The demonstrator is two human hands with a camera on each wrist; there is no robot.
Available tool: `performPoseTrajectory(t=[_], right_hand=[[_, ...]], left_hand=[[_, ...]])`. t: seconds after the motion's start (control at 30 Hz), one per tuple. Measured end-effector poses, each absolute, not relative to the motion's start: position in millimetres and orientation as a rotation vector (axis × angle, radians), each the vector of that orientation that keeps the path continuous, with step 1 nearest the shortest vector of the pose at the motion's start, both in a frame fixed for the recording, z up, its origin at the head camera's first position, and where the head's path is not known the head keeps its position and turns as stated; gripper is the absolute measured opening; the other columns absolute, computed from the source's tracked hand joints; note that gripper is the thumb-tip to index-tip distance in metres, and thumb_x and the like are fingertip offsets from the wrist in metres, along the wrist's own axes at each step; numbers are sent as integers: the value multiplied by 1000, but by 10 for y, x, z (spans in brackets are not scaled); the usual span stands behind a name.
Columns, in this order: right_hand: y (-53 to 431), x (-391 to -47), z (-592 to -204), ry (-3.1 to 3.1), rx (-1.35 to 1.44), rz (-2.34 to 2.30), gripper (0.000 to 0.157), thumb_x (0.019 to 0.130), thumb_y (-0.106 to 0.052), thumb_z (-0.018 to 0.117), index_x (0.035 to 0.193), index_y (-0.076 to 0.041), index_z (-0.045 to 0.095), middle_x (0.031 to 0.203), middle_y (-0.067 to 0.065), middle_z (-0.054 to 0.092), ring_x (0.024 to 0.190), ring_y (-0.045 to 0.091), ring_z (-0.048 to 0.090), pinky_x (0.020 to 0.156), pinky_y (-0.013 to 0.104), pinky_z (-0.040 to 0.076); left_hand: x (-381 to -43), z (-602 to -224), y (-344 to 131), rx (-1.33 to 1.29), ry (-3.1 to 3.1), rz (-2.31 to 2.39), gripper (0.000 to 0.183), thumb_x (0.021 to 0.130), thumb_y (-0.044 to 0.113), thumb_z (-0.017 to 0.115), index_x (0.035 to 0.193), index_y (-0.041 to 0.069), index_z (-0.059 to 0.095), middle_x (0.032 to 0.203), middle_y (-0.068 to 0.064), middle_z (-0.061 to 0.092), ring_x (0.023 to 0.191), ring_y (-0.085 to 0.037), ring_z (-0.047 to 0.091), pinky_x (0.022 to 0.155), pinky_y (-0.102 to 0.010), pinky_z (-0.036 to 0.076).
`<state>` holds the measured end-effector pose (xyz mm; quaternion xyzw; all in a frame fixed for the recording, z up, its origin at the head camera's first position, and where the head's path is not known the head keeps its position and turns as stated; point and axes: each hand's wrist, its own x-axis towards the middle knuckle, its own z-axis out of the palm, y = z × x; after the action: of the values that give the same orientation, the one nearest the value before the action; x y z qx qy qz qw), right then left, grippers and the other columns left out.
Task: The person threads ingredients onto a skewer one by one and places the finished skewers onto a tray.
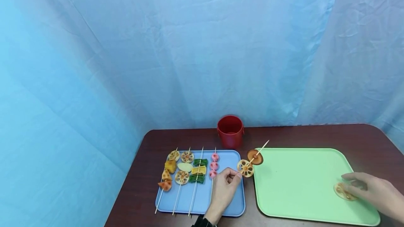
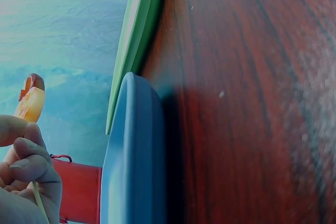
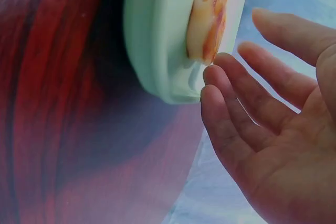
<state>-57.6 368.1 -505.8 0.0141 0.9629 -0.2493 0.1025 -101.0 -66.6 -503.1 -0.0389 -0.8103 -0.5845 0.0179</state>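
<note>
Above the gap between the trays, my left hand [image 1: 224, 187] pinches a wooden skewer [image 1: 264, 145]. On it are a toy lotus root slice [image 1: 245, 168] and a round brown piece [image 1: 255, 157], perhaps a mushroom cap; the skewer tilts up to the right. In the left wrist view, my fingers [image 2: 32, 167] curl round the stick. My right hand [image 1: 370, 190] hovers at the right of the green tray [image 1: 296, 181], beside another lotus root slice [image 1: 342, 191] lying on it. The right wrist view has the fingers spread and that slice [image 3: 206, 22] just beyond the fingertips.
A blue tray [image 1: 230, 206] at the left bears several loaded skewers, including one with pink balls [image 1: 214, 166] and one with green and yellow pieces [image 1: 198, 170]. Behind it stands a red bucket [image 1: 230, 134]. A blue curtain [image 1: 202, 52] hangs behind the dark wooden table [image 1: 132, 185].
</note>
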Motion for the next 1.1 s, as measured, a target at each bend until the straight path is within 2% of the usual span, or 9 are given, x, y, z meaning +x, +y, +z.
performPoseTrajectory(t=[0.1, 0.23, 0.3, 0.37, 0.47, 0.57, 0.7, 0.83, 1.1], right_hand=[[3681, -554, -5082, 2906, -20, -709, 45, 94, -36, 76, 119, 1, 71, 104, 17, 72, 82, 25, 68, 67, 48, 55], [3687, -516, -5146, 3065, -126, -657, 38, 83, -29, 87, 112, -8, 75, 105, 12, 73, 85, 2, 62, 67, 38, 52], [3695, -504, -5180, 3112, -149, -634, 40, 78, -28, 90, 111, -10, 76, 107, 12, 73, 86, -3, 59, 68, 36, 50], [3693, -503, -5207, 3126, -155, -623, 43, 77, -29, 91, 111, -9, 75, 109, 15, 73, 91, 7, 64, 71, 41, 51], [3681, -516, -5222, 3086, -151, -612, 47, 79, -30, 90, 115, -4, 74, 111, 19, 71, 100, 35, 66, 75, 52, 52], [3656, -532, -5214, 3042, -152, -614, 48, 81, -29, 88, 117, 0, 72, 111, 21, 69, 102, 49, 63, 75, 58, 51], [3641, -551, -5189, 3040, -164, -617, 41, 82, -28, 87, 114, -5, 74, 105, 13, 68, 92, 23, 64, 69, 46, 52], [3639, -572, -5170, 3031, -187, -632, 25, 85, -23, 85, 107, -14, 75, 98, 0, 63, 79, 1, 52, 63, 32, 47], [3590, -654, -5079, 2914, -152, -705, 18, 92, -29, 79, 103, -17, 72, 96, -5, 69, 77, 1, 61, 62, 29, 48]], left_hand=[[-1005, -5026, -670, -118, -2521, -1812, 10, 89, 17, 78, 80, 14, 73, 65, 13, 57, 56, 0, 49, 52, -18, 37], [-999, -5026, -673, -114, -2527, -1818, 10, 89, 17, 78, 80, 14, 74, 63, 13, 55, 55, 0, 48, 51, -18, 36], [-998, -5027, -673, -113, -2525, -1827, 10, 89, 17, 78, 81, 14, 74, 63, 13, 54, 55, 0, 48, 51, -19, 36], [-1000, -5028, -673, -112, -2525, -1828, 10, 89, 17, 78, 81, 14, 74, 63, 13, 54, 56, 0, 48, 51, -19, 36], [-1003, -5030, -675, -109, -2529, -1829, 10, 89, 17, 78, 81, 14, 74, 63, 13, 54, 56, 0, 49, 51, -18, 36], [-1005, -5030, -680, -113, -2533, -1834, 10, 89, 17, 78, 81, 14, 74, 63, 13, 55, 56, 0, 49, 51, -18, 36], [-1005, -5028, -680, -125, -2536, -1840, 10, 89, 18, 78, 82, 14, 74, 63, 12, 55, 56, -1, 49, 51, -18, 36], [-1006, -5020, -674, -124, -2539, -1847, 10, 90, 17, 78, 82, 13, 74, 63, 12, 54, 56, -1, 49, 51, -18, 35], [-1002, -4994, -678, -127, -2524, -1866, 9, 90, 16, 77, 82, 12, 74, 63, 13, 53, 56, -1, 47, 50, -18, 35]])
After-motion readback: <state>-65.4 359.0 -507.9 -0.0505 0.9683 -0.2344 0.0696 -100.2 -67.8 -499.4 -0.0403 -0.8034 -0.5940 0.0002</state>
